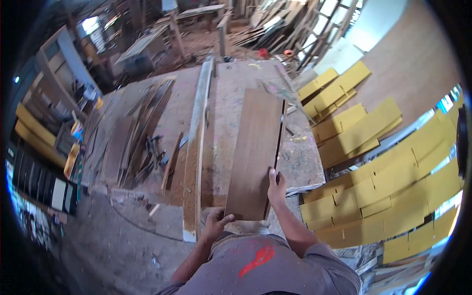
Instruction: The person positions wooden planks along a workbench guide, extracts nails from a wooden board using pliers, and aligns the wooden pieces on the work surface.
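A long, flat brown wooden board (254, 152) lies over the right part of the worktable, its near end close to my body. My left hand (216, 224) grips the board's near left corner, thumb on top. My right hand (277, 188) holds the right edge a little farther up, thumb along the edge and the fingers partly hidden. A dark gap or second thin edge runs along the board's right side. Left of the board, a long narrow wooden beam (196, 142) with sawdust on it crosses the table.
On the worktable's (226, 88) left side lie thin dark wood strips (142, 132) and metal tools (155, 151). Several yellow boards (373, 191) are spread at the right. Scrap wood (275, 24) is piled at the back. A cable (142, 227) crosses the floor.
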A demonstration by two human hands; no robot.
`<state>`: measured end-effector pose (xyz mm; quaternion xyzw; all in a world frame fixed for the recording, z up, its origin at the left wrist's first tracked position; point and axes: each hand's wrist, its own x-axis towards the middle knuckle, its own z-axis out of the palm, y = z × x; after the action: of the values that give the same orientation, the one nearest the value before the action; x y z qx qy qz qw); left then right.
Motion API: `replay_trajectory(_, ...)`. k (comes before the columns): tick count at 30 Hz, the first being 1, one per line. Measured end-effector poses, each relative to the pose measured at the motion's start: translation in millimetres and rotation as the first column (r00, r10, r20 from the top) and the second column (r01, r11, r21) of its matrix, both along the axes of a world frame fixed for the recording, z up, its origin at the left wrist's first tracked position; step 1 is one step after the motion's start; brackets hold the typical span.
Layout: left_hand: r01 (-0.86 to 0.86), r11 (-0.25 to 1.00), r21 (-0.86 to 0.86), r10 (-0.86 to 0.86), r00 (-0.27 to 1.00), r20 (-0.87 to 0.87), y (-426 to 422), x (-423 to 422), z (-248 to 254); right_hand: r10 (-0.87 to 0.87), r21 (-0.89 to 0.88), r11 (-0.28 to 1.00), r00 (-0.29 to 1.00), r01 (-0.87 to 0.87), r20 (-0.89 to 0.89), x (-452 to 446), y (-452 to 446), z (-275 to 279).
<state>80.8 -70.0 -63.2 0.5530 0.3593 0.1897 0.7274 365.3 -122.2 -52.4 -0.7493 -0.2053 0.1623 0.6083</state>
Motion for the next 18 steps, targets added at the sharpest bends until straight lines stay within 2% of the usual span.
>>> replay_trajectory(3, -0.092, 0.969, -0.228, 0.094, 0.996, -0.004, -30.9, -18.7, -40.6, 0.041, -0.248, 0.968, 0.998, -0.027, 0.05, -22.2, -5.2, -32.5)
replay_trajectory(5, -0.181, 0.924, -0.338, 0.176, 0.983, -0.044, -48.8, -29.9, -58.7, 0.1, -0.352, 0.931, 0.995, -0.098, -0.012, -32.3, -2.5, -66.1)
replay_trajectory(7, -0.228, 0.915, -0.332, 0.206, 0.973, -0.1, -60.1, -46.1, -80.1, 0.191, -0.44, 0.873, 0.978, -0.209, -0.084, -44.0, 0.7, -79.0)
replay_trajectory(8, -0.252, 0.91, -0.329, 0.222, 0.967, -0.129, -62.4, -53.0, -89.5, 0.221, -0.449, 0.856, 0.966, -0.258, -0.133, -48.9, 5.4, -83.7)
replay_trajectory(11, -0.405, 0.804, -0.435, 0.413, 0.907, -0.08, -67.6, -66.0, -113.6, 0.302, -0.38, 0.869, 0.948, -0.318, -0.102, -68.2, 28.6, -117.2)
replay_trajectory(12, -0.476, 0.739, -0.477, 0.498, 0.863, -0.089, -67.3, -63.3, -106.9, 0.304, -0.351, 0.879, 0.947, -0.321, -0.106, -77.3, 36.4, -100.9)
replay_trajectory(15, -0.605, 0.521, -0.602, 0.709, 0.699, -0.089, -59.1, -61.3, -112.6, 0.315, -0.188, 0.93, 0.949, -0.315, -0.032, -95.8, 65.6, -113.4)
replay_trajectory(18, -0.669, 0.441, -0.598, 0.815, 0.578, -0.045, -58.7, -61.6, -115.6, 0.514, -0.573, 0.741, 0.845, -0.35, 0.147, -99.7, 71.9, -103.4)
